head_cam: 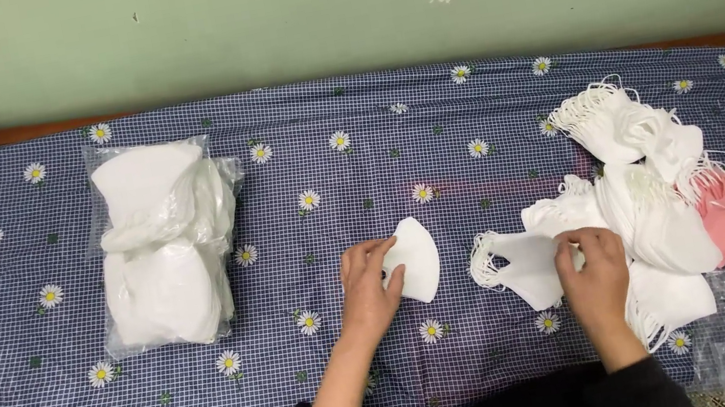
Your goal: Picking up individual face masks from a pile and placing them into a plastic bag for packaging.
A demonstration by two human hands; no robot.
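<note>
Now — left hand (369, 284) pinching folded mask (416, 259) | right hand (593, 264) gripping stack's mask (525, 266)

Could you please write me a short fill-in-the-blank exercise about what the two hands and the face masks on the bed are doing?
1. The left hand holds a folded white mask against the ____-patterned sheet.
2. The right hand rests on a loose pile of masks; most are white, a few are ____.
3. The clear bag of masks lies on the person's ____ side.

Missing words: daisy; pink; left
</note>
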